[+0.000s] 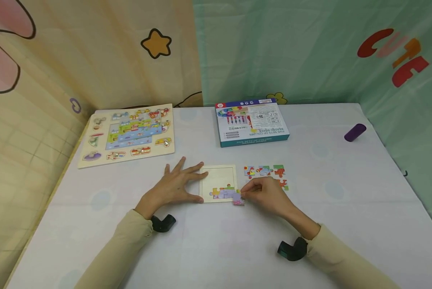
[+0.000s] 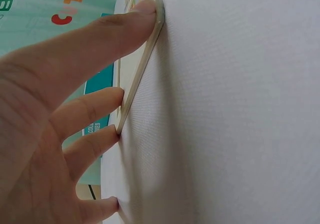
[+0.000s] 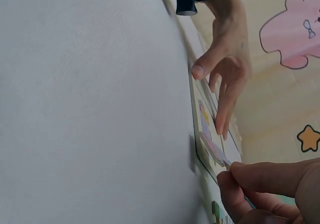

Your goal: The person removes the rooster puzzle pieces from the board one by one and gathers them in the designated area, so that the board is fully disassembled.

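In the head view a pale wooden puzzle tray (image 1: 218,176) lies on the table, with a few joined pieces (image 1: 224,193) along its lower edge. My left hand (image 1: 176,185) spreads its fingers at the tray's left side; in the left wrist view the thumb (image 2: 142,22) rests on the tray's corner and two fingertips touch its edge. Between thumb and fingertips my right hand (image 1: 268,196) pinches a purple-pink puzzle piece (image 1: 238,200), which overlaps the tray's lower right corner. From the right wrist the pinched piece (image 3: 214,148) appears tilted over the tray.
Several loose puzzle pieces (image 1: 264,171) lie right of the tray, some partly behind my right hand. A larger picture board with knobbed pieces (image 1: 140,151) sits at back left. Farther back is a flat box (image 1: 254,122), and a purple cylinder (image 1: 355,132) lies at far right.
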A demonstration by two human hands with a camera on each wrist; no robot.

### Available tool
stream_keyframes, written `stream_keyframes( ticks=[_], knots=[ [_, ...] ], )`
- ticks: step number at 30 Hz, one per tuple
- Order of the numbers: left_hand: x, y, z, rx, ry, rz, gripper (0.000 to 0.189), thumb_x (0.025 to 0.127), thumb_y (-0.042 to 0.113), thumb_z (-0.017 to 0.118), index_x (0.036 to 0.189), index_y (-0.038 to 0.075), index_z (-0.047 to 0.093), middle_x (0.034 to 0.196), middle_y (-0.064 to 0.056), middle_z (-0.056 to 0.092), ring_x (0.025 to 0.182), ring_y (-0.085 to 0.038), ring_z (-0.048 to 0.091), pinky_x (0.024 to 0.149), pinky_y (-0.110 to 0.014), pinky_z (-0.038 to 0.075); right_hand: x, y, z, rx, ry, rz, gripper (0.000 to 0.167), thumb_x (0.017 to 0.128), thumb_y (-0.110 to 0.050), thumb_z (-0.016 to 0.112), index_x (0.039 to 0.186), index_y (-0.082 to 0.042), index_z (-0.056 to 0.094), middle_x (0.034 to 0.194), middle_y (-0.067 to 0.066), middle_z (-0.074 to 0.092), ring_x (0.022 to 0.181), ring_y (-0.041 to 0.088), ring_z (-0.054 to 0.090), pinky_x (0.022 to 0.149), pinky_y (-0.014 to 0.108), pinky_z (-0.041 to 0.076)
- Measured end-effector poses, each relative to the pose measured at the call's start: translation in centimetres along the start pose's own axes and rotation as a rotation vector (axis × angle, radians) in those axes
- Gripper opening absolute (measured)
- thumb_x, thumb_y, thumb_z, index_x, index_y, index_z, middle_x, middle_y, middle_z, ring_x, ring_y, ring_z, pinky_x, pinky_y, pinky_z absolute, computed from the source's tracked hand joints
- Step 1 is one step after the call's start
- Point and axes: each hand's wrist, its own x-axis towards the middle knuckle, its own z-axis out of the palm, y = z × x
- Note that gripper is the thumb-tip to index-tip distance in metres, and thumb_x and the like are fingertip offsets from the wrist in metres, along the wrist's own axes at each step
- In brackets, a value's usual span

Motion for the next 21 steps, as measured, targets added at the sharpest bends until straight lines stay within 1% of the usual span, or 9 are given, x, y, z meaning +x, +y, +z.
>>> stream_keyframes(
  ticks=[6, 14, 18, 21],
  knots=[
    [0.0, -0.1, 0.0, 0.001, -0.001, 0.003, 0.082, 0.072, 0.056, 0.081, 0.143, 0.028, 0.053, 0.159, 0.005, 0.029, 0.148, -0.045, 0.001, 0.104, -0.078, 0.001, -0.7, 1.3, -0.9, -0.016, 0.025, 0.019, 0.005, 0.083, -0.014, 0.078, 0.086, -0.010, 0.076, 0.084, -0.003, 0.071, 0.076, 0.013, 0.063, 0.070, 0.030, 0.052],
    [0.1, -0.1, 0.0, 0.000, 0.000, -0.006, 0.082, 0.071, 0.055, 0.082, 0.143, 0.028, 0.053, 0.159, 0.006, 0.029, 0.148, -0.043, 0.001, 0.105, -0.077, 0.000, -1.5, 2.2, -1.7, -0.058, 0.061, 0.020, 0.005, 0.083, -0.015, 0.078, 0.086, -0.011, 0.077, 0.081, -0.004, 0.071, 0.076, 0.011, 0.065, 0.071, 0.031, 0.051],
    [0.1, -0.1, 0.1, 0.001, -0.002, -0.004, 0.082, 0.071, 0.055, 0.082, 0.143, 0.028, 0.054, 0.159, 0.006, 0.029, 0.148, -0.043, 0.000, 0.104, -0.078, 0.000, -1.8, 2.4, -1.9, -0.088, 0.082, 0.002, 0.005, 0.082, -0.015, 0.078, 0.084, -0.010, 0.077, 0.080, -0.005, 0.071, 0.076, 0.011, 0.063, 0.069, 0.030, 0.050],
    [0.1, -0.1, 0.1, -0.001, -0.001, -0.001, 0.082, 0.071, 0.055, 0.082, 0.143, 0.028, 0.054, 0.159, 0.005, 0.029, 0.148, -0.044, 0.000, 0.104, -0.078, 0.000, -1.9, 2.6, -1.9, -0.083, 0.084, 0.005, 0.005, 0.082, -0.014, 0.078, 0.084, -0.010, 0.077, 0.080, -0.005, 0.071, 0.075, 0.013, 0.062, 0.066, 0.028, 0.049]
  ],
)
